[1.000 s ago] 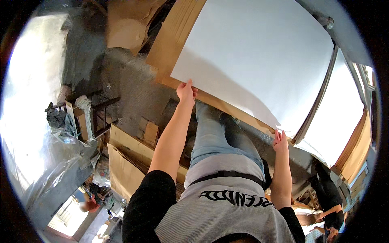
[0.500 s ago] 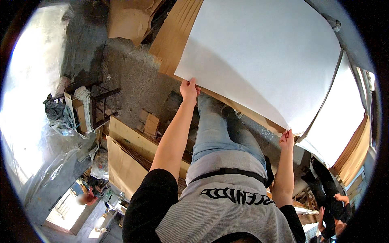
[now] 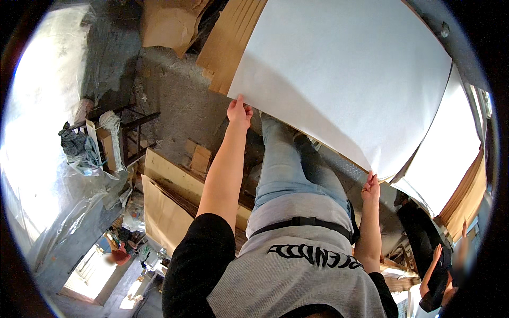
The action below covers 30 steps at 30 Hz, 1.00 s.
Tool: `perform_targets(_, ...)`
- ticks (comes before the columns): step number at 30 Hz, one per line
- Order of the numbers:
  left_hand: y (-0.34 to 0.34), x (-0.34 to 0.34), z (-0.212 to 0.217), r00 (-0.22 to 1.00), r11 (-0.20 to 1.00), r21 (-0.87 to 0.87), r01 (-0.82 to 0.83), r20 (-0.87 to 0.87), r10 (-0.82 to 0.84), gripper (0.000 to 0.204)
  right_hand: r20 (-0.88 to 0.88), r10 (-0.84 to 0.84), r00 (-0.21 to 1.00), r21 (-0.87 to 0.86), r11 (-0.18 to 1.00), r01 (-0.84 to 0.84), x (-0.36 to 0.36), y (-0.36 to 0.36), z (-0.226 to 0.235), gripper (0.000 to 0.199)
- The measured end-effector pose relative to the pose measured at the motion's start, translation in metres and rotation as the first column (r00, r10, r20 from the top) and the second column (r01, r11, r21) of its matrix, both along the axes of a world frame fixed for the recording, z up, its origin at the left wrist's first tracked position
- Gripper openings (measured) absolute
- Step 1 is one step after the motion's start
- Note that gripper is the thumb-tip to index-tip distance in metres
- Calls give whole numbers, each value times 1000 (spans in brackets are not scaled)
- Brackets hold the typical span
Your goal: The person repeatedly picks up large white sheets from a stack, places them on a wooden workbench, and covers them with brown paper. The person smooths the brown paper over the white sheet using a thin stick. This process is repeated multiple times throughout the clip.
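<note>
In the head view, a white sheet (image 3: 339,79) lay over brown cardboard (image 3: 222,58), beyond the jeans (image 3: 280,164). Left of the jeans, the left hand (image 3: 240,112) pinched the sheet's near edge in its grip; right of them, the right hand (image 3: 370,188) pinched that edge too.

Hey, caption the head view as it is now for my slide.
Left hand and right hand hold a white sheet by its near edge, with cardboard showing beneath.
</note>
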State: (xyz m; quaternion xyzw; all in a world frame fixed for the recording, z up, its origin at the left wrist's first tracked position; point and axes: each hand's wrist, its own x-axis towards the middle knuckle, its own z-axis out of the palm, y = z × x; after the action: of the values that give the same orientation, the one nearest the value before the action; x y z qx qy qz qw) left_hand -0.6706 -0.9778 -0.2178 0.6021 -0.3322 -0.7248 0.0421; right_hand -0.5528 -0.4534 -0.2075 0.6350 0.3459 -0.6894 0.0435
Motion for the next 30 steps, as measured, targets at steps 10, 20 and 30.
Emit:
perform_targets(10,-4,-1,7,999,993,-109,40,-7,-41,27,-5,99,995,61,993,-98,0,-17,14,18)
perform_targets(20,-8,1,-2,993,995,3,100,-57,-100,22,108,177,978,23,983,-180,10,-12,13,37)
perform_targets(30,36,0,17,888,861,229,454,-191,-418,30,271,236,933,227,926,-301,11,-31,20,37)
